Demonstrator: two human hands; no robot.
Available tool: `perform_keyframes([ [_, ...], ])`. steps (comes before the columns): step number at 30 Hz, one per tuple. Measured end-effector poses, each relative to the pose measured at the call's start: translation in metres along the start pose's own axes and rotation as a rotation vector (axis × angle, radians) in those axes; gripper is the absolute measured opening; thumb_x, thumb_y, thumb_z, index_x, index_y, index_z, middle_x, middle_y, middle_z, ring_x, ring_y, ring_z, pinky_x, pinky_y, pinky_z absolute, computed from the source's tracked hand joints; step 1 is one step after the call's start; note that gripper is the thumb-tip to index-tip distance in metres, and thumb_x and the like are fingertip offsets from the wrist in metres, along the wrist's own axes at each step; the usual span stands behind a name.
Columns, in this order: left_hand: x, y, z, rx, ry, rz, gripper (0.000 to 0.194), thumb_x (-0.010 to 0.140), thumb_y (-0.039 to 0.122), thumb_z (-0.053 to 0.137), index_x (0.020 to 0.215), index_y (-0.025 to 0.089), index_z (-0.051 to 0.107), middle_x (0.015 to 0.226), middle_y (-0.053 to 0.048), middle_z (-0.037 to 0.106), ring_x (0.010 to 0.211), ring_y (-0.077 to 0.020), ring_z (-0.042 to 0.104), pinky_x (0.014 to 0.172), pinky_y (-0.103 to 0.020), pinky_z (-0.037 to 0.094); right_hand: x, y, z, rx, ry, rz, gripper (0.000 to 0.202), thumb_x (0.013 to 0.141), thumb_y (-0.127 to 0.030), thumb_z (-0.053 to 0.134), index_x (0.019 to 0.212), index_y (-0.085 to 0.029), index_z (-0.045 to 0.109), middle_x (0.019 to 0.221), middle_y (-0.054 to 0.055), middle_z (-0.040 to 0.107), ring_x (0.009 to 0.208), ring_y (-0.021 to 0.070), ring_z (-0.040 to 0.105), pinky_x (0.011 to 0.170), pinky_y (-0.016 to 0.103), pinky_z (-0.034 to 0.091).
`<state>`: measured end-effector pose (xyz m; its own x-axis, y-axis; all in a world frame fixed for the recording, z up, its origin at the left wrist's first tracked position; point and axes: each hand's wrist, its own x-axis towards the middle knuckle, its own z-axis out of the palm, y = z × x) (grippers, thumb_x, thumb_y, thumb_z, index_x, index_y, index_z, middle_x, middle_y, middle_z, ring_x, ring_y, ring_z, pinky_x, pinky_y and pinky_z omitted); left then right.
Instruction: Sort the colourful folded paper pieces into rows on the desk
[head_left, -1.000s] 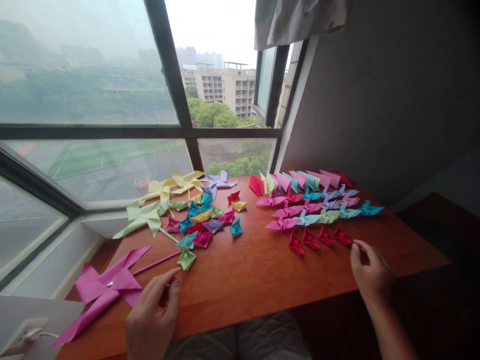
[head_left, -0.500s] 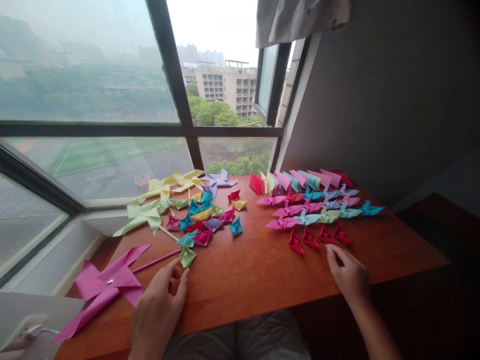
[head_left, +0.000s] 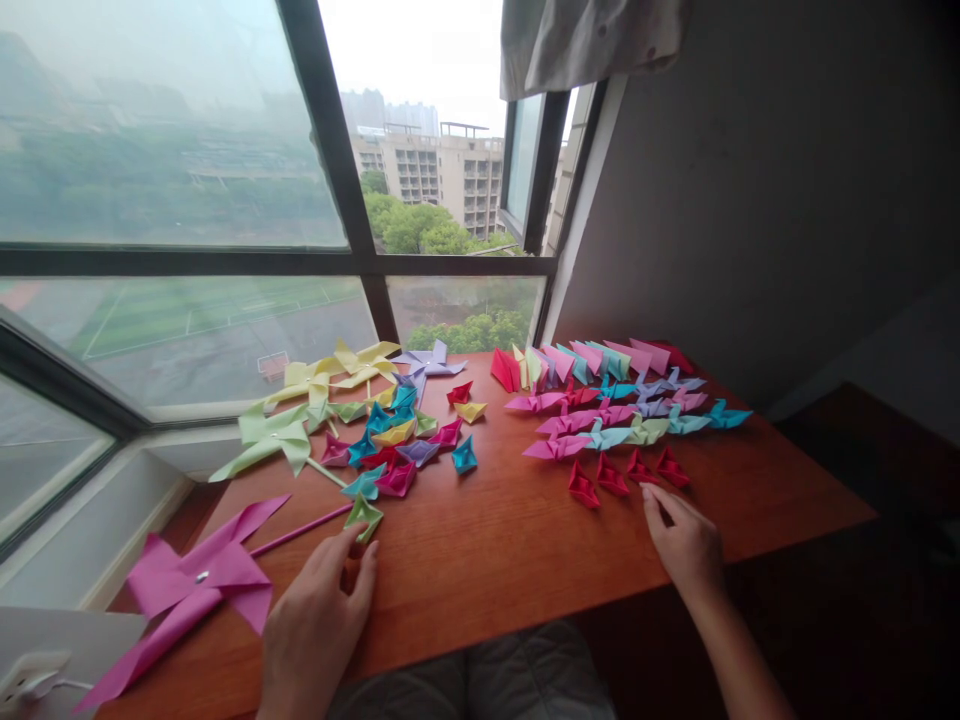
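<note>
My left hand (head_left: 322, 605) hovers at the near left with thumb and forefinger apart, its fingertips close by a small light green paper boat (head_left: 364, 518). Whether the forefinger touches that boat I cannot tell. Behind it lies a cluster of folded boats in several colours, among them a magenta boat (head_left: 396, 478) and a purple boat (head_left: 418, 452). My right hand (head_left: 686, 545) is loosely curved and holds nothing visible. Its fingertips are just in front of a row of red paper boats, beside the rightmost red boat (head_left: 672, 468).
A large pink pinwheel (head_left: 202, 578) lies at the left edge of the wooden table (head_left: 480, 560). Green pinwheel (head_left: 274, 435) and yellow ones sit farther back. Rows of paper cranes, one a blue crane (head_left: 726, 415), fill the right rear. Windows rise behind.
The whole view has shifted slightly, moving the table's contents left in the picture. Both hands keep nearly the same pose, and the boats stay in place on the table.
</note>
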<state>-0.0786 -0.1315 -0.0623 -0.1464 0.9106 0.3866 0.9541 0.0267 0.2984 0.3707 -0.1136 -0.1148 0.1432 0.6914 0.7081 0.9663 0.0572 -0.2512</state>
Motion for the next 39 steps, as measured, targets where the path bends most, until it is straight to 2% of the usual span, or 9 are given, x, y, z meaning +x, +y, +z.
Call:
perform_keyframes([
  [10,-0.001,-0.004,0.0,-0.024,0.019,0.029,0.024,0.094,0.036,0.052,0.111,0.025,0.064,0.095,0.0,0.072,0.068,-0.0129,0.068,0.055,-0.022,0.044,0.0,0.002,0.002,-0.039,0.002,0.027,0.042,0.099,-0.04,0.046,0.095,-0.013,0.078,0.092,0.011,0.077,0.076,0.022,0.074,0.07,0.028,0.052],
  [23,-0.004,0.004,-0.006,-0.08,0.07,0.217,0.021,0.096,0.033,0.048,0.1,0.022,0.065,0.083,0.002,0.071,0.058,-0.0093,0.067,0.049,-0.018,0.045,-0.001,0.001,0.003,-0.048,-0.005,0.051,0.047,0.1,-0.042,0.042,0.094,-0.013,0.078,0.093,0.011,0.077,0.077,0.0226,0.073,0.07,0.029,0.051],
  [26,-0.004,0.003,-0.007,-0.124,0.039,0.271,0.019,0.096,0.033,0.048,0.098,0.023,0.065,0.087,0.002,0.072,0.06,-0.0092,0.067,0.053,-0.017,0.047,-0.001,0.001,0.002,-0.033,-0.009,0.079,0.046,0.099,-0.043,0.042,0.094,-0.013,0.078,0.094,0.011,0.077,0.079,0.0229,0.073,0.072,0.029,0.052],
  [29,-0.003,0.0,-0.007,-0.182,0.019,0.349,0.019,0.096,0.031,0.048,0.1,0.023,0.065,0.094,-0.001,0.073,0.071,-0.0115,0.07,0.061,-0.017,0.051,-0.002,-0.003,-0.005,-0.005,0.038,0.116,0.042,0.098,-0.041,0.045,0.096,-0.013,0.078,0.094,0.012,0.077,0.082,0.0233,0.073,0.076,0.029,0.053],
  [31,-0.004,0.001,-0.005,-0.22,-0.007,0.414,0.019,0.096,0.028,0.048,0.102,0.023,0.066,0.098,-0.003,0.073,0.08,-0.0136,0.072,0.068,-0.018,0.053,-0.005,-0.013,-0.011,0.029,0.07,0.125,0.038,0.098,-0.039,0.048,0.098,-0.013,0.077,0.096,0.012,0.077,0.084,0.0234,0.073,0.077,0.03,0.054],
  [33,-0.005,0.005,-0.002,-0.261,-0.043,0.471,0.019,0.096,0.025,0.049,0.103,0.024,0.066,0.101,-0.004,0.073,0.085,-0.015,0.072,0.074,-0.02,0.054,-0.01,-0.033,-0.016,0.106,0.055,0.11,0.033,0.097,-0.036,0.051,0.1,-0.015,0.076,0.097,0.012,0.076,0.085,0.0229,0.073,0.077,0.029,0.055],
  [37,-0.007,0.027,0.005,-0.363,-0.123,0.545,0.019,0.097,0.021,0.048,0.105,0.024,0.065,0.101,-0.005,0.072,0.089,-0.0154,0.07,0.079,-0.021,0.055,-0.018,-0.098,-0.018,0.407,-0.118,0.019,0.023,0.097,-0.028,0.051,0.101,-0.02,0.072,0.091,0.008,0.075,0.079,0.0198,0.072,0.073,0.027,0.057],
  [39,-0.006,0.042,0.008,-0.406,-0.156,0.582,0.021,0.097,0.019,0.046,0.105,0.023,0.065,0.1,-0.006,0.071,0.088,-0.0155,0.07,0.077,-0.022,0.056,-0.019,-0.132,-0.016,0.548,-0.228,-0.044,0.023,0.096,-0.024,0.05,0.109,-0.021,0.069,0.09,0.007,0.072,0.076,0.0182,0.071,0.068,0.026,0.058],
])
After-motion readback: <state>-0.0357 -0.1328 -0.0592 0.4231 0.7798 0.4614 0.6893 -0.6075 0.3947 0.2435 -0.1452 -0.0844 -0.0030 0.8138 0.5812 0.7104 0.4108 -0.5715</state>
